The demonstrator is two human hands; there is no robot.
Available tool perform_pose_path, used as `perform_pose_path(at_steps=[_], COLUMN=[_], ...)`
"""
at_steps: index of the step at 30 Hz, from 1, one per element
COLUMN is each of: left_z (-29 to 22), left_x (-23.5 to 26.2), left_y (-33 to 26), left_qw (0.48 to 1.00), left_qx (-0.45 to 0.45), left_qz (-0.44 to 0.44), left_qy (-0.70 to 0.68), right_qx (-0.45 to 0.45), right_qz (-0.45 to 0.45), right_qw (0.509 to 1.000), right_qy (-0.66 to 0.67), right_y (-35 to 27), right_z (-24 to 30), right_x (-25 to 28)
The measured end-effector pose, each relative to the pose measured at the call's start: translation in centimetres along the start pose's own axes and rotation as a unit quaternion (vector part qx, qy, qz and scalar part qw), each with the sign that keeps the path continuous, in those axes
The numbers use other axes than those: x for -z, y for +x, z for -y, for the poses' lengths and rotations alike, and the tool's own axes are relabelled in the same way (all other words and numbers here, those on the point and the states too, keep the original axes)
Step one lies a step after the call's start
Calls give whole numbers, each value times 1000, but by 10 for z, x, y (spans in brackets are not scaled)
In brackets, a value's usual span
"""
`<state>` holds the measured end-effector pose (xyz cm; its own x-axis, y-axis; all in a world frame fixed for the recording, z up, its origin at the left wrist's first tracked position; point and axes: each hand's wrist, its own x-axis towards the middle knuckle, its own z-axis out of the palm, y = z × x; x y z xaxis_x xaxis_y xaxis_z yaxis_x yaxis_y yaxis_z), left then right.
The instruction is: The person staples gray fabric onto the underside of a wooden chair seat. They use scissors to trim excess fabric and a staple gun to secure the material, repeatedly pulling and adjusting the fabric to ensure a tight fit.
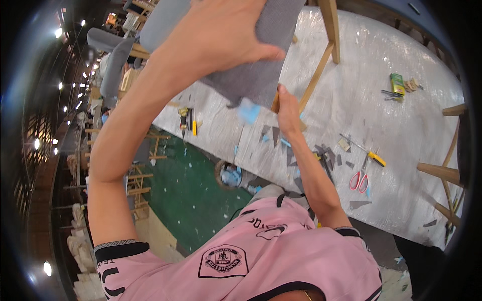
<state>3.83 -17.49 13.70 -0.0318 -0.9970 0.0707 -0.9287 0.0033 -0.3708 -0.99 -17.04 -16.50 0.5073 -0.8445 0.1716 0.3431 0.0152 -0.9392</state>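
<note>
A chair with grey upholstery (pixel 273 37) and pale wooden legs (pixel 316 75) is tilted over the worktable in front of me. Across its grey cloth reaches my left hand (pixel 226 37), thumb spread away from the palm; the top edge of the picture cuts off its fingertips. Lower down, my right hand (pixel 288 111) is closed round a wooden leg (pixel 275 102) of the chair, thumb pointing up along it. Just under the cloth's lower edge shows a blurred light-blue scrap (pixel 247 111).
Plastic film covers the worktable (pixel 371 115). On it lie red-handled scissors (pixel 359 180), a yellow-handled screwdriver (pixel 376 159), a green box (pixel 397 84), a power drill (pixel 183 120) and grey offcuts (pixel 326 153). A bin (pixel 221 175) holds blue scraps. Chair legs (pixel 439 173) stand right; more chairs (pixel 118 65) left.
</note>
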Motion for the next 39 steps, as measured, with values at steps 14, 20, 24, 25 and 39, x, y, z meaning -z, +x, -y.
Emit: perform_pose_path(at_steps=[14, 20, 24, 25, 39], left_z=[20, 21, 16, 14, 0], left_x=[-6, -65, -70, -71, -75], left_y=[-38, -113, -108, -105, -106], left_qw=[902, 915, 906, 903, 869], left_qx=[90, -40, -37, -32, 52], left_qz=[-220, -313, -335, -340, -378], left_qy=[-360, -250, -254, -261, -316], right_qx=[34, -158, -174, -187, -45], right_qz=[-2, -12, 24, 34, -79], right_qw=[946, 716, 679, 676, 975], right_qy=[-322, -679, -713, -712, -203], right_y=[-45, -163, -166, -165, -105], right_z=[-153, -210, -190, -189, -115], right_x=[207, 376, 382, 385, 303])
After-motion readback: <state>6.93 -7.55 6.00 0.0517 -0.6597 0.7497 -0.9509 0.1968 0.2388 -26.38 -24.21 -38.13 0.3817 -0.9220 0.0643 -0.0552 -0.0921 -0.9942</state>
